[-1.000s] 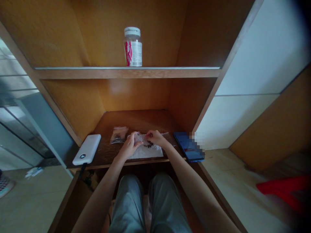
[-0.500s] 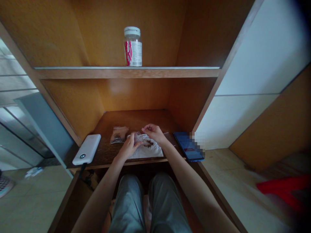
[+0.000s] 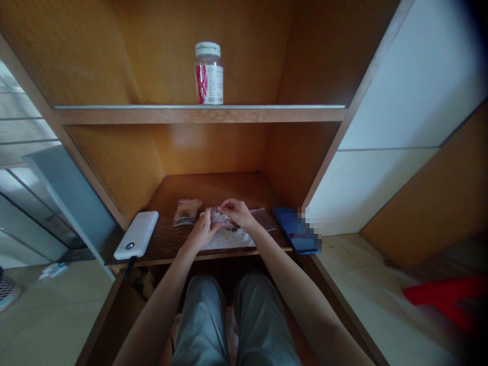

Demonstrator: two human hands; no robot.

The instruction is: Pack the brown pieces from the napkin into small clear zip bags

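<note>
A dark wooden table (image 3: 219,189) carries a white power bank (image 3: 136,235) at its left and a smartphone (image 3: 297,230) at its right edge. Above, a labelled jar (image 3: 208,73) stands on a shelf (image 3: 198,115). Between power bank and smartphone lies white paper (image 3: 232,240), just beside a small zip bag (image 3: 186,212) of dark bits. The left hand (image 3: 201,232) and right hand (image 3: 237,212) pinch a clear plastic bag (image 3: 223,217) together, just above the paper.
</note>
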